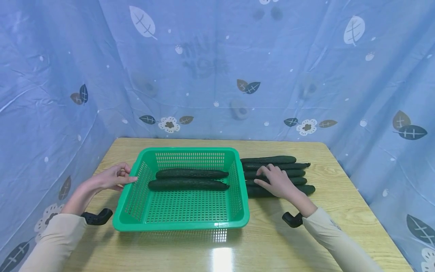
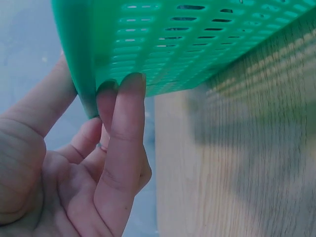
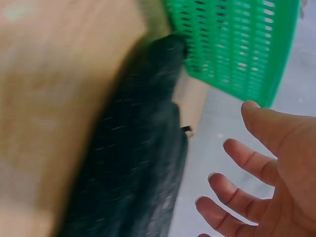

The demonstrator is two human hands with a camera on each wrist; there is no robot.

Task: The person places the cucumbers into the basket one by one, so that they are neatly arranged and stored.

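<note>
A green plastic basket [image 1: 180,226] stands on the table, with two dark green cucumbers [image 1: 188,184] lying side by side in it. My left hand [image 1: 113,177] grips its left rim. In the left wrist view, the thumb lies over the rim and fingers [image 2: 127,133] press the slotted outer wall. Right of the basket, several more cucumbers [image 1: 302,190] lie in a row on the table. Over them hovers my right hand [image 1: 276,181], its fingers loosely bent and holding nothing. In the right wrist view, a gap separates the fingers from the cucumbers [image 3: 133,143].
The wooden table [image 1: 333,211] reaches to a blue patterned curtain [image 1: 217,75] at the back and both sides. Black wrist-camera mounts [image 1: 98,217] jut out below each wrist. The right-hand cucumbers lie close against the basket's right side.
</note>
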